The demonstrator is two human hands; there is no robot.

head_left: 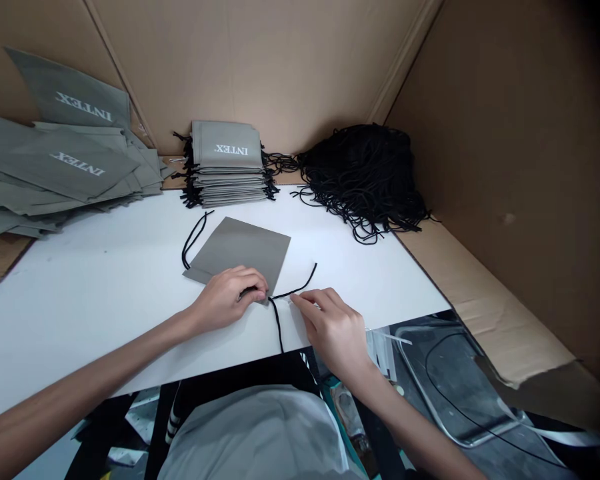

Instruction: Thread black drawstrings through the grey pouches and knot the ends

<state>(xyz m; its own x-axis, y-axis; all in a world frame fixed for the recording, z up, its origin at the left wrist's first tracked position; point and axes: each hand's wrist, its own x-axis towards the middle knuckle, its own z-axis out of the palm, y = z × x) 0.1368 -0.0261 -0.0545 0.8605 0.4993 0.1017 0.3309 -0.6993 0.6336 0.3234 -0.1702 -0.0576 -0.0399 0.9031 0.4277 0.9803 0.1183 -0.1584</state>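
A grey fabric pouch (243,248) lies tilted on the white tabletop, its plain side up. My left hand (233,293) is closed on the pouch's near right corner, fingers and thumb pinched together. From that corner run two ends of black cord (300,287), one to the right and one down toward the table edge. A loop of black cord (193,240) comes out at the pouch's left corner. My right hand (333,327) is just right of the cord ends, its thumb and forefinger pinched; what they hold, if anything, is too small to make out.
At the back stands a neat stack of grey pouches (227,160) printed INTEX, with cords fitted. Left of it lies a loose heap of grey pouches (55,167). A tangled pile of black cords (365,173) sits at the back right. Cardboard walls (520,167) enclose the white table (105,300).
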